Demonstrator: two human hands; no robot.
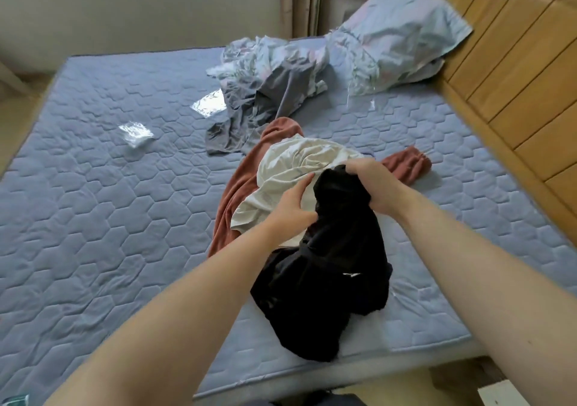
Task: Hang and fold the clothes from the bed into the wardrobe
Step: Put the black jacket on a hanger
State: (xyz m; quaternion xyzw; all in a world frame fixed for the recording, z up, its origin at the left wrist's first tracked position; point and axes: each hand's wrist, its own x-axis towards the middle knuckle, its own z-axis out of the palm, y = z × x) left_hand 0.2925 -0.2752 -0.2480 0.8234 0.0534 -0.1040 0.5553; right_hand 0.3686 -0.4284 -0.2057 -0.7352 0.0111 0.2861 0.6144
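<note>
- Both hands are clamped on the black garment (324,274), a little apart from each other at its upper end.
- The right hand (371,184) has its fingers curled over the top of the bunched cloth.
- The left hand (292,205) grips the left edge just below, with the thumb pointing up along the white garment (290,168).
- The black garment is crumpled; its top is lifted in the hands, and the rest trails down onto the mattress (93,187) near the front edge.
- The white garment lies just behind it, touching it, on top of a rust garment (232,199) – one rust sleeve sticks out to the right of the right hand.
- A grey garment (249,109) is spread further back, its lower end beside the rust one.
- Behind that is a heap of pale bedding (268,59), and a pillow (406,40) leans on the wooden headboard (515,93).
- Two clear plastic bags (135,132) lie on the mattress to the left – well apart from the clothes pile.
</note>
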